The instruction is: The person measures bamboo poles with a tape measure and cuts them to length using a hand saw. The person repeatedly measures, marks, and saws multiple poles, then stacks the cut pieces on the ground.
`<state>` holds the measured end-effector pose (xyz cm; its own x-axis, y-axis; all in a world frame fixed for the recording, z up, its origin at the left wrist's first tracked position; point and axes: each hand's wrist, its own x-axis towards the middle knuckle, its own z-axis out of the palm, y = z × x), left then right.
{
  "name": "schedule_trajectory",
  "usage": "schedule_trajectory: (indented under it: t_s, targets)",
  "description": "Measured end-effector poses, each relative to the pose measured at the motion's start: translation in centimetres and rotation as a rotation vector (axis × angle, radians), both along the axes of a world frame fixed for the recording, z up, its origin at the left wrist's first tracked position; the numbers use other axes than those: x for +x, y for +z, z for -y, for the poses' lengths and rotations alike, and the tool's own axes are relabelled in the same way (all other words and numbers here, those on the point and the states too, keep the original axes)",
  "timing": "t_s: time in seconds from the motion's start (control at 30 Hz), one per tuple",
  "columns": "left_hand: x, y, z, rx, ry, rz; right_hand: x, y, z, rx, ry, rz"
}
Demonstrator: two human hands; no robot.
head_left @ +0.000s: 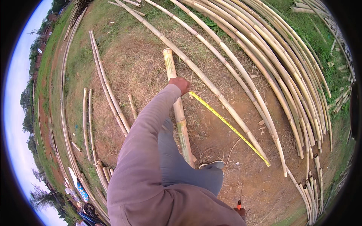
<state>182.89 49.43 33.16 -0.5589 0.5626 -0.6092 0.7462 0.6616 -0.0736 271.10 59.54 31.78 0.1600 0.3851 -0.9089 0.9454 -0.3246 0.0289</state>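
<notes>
My left hand (180, 86) is closed around a short, thick bamboo pole (182, 126), which stands out above and below my fist; its cut top end points away from me. A yellow tape measure (226, 122) stretches from just beside that hand down to the right; whether my fingers also touch it I cannot tell. At the lower edge my right hand (242, 213) is closed on an orange-handled tool with a thin, narrow blade (241, 194); most of the hand is hidden by my sleeve and body.
Long bamboo poles (211, 84) lie across the ground ahead, with a large row of poles (279, 71) to the right. More poles (103, 75) lie to the left. My shoe (213, 164) is beside the thick pole's near end. A motorbike (89, 214) stands at lower left.
</notes>
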Motion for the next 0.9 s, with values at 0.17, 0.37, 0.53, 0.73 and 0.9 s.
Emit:
schedule_trajectory:
  t_s: [0.17, 0.37, 0.53, 0.73, 0.9]
  targets:
    - [-17.8, -1.7, 4.5, 0.114, -0.111, 0.001, -16.4, -1.0, 2.1, -0.064, 0.066, 0.218]
    - [-36.3, -1.1, 7.5, 0.168, -0.151, 0.120, -45.4, 8.8, 7.8, -0.083, 0.346, 0.299]
    - [-48.6, 4.1, 10.6, 0.126, -0.086, 0.108, -60.9, 13.1, 10.1, -0.126, 0.506, 0.303]
    - [-62.3, 8.4, 15.3, 0.071, -0.020, 0.113, -75.8, 14.8, 10.8, -0.217, 0.585, 0.371]
    - [-75.0, 7.9, 15.5, 0.009, -0.044, 0.111, -86.0, 8.6, 16.0, -0.250, 0.609, 0.407]
